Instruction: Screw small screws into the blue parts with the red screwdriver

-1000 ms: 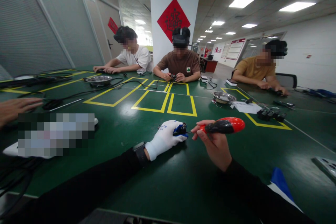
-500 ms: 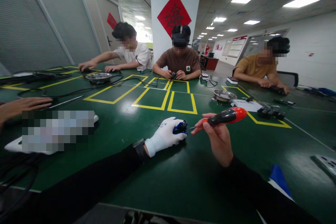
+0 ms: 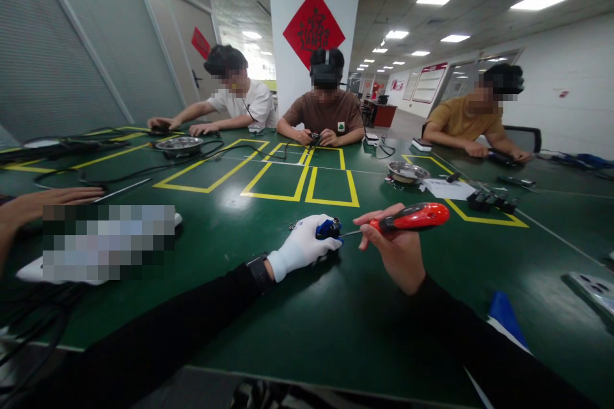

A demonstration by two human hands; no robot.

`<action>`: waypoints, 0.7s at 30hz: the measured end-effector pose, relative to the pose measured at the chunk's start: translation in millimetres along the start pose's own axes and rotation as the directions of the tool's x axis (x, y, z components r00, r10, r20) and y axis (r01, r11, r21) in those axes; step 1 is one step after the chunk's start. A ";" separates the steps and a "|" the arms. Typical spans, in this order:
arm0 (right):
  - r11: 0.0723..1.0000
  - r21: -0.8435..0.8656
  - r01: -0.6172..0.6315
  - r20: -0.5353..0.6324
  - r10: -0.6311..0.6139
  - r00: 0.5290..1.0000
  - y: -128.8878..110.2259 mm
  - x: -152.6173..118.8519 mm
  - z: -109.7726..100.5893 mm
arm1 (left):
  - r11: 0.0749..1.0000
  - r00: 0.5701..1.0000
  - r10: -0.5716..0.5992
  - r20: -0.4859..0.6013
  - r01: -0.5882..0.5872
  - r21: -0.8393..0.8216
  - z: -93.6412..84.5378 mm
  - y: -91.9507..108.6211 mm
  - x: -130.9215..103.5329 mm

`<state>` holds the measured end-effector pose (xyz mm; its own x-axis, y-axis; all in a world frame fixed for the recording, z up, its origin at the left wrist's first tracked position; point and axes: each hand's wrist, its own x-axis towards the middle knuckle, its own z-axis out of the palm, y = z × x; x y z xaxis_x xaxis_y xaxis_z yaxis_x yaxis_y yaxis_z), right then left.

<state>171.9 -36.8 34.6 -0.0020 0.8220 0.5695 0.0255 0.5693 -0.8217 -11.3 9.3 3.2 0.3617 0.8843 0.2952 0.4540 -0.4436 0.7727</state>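
Note:
My left hand (image 3: 306, 241), in a white glove with blue fingertips, is closed round a small black part (image 3: 332, 228) just above the green table (image 3: 288, 332). A metal fitting sticks up from the part's top. My right hand (image 3: 400, 249) is bare and grips a red and black screwdriver (image 3: 415, 216). Its shaft points left, and the tip meets the right side of the black part; the exact contact point is too small to make out.
At left lie a blurred white object (image 3: 29, 268), black cables and another person's hand (image 3: 52, 198). Metal bowls (image 3: 409, 171) (image 3: 178, 144), paper (image 3: 448, 189) and black parts (image 3: 492, 199) stand farther off. Three people sit opposite. A blue and white item (image 3: 508, 319) lies right.
The screwdriver's handle has dropped a little and lies more level, with my right hand turned slightly round it. My left hand still holds the black part. The view has shifted slightly.

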 end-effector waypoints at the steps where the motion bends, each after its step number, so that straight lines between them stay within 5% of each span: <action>1: 1.000 0.025 0.002 0.009 -0.002 1.000 -0.6 0.1 -0.1 | 1.000 1.000 0.014 -0.012 -0.014 0.016 0.0 -0.7 0.3; 6: 0.992 0.115 -0.047 0.117 0.034 0.993 -1.8 -0.3 0.3 | 0.998 0.999 0.028 -0.018 -0.027 0.064 0.4 -2.0 -0.1; 12: 1.000 0.008 0.004 0.077 -0.005 0.997 -2.4 -1.7 -1.1 | 0.997 0.999 0.039 -0.029 -0.037 0.070 0.7 -1.3 -0.7; 18: 0.998 -0.021 -0.060 0.227 0.064 0.972 -4.7 0.4 -4.0 | 1.000 1.000 0.004 0.002 -0.004 0.027 -1.1 3.2 -2.0; 21: 0.988 -0.150 -0.028 0.158 0.051 0.986 -0.6 -0.4 -5.0 | 1.000 1.000 0.001 0.000 -0.001 0.025 -1.5 5.3 -2.2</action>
<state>176.9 -37.6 35.1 -0.1585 0.8419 0.5158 0.1752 0.5381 -0.8245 -10.9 5.3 7.5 0.3620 0.8838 0.2964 0.4737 -0.4483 0.7580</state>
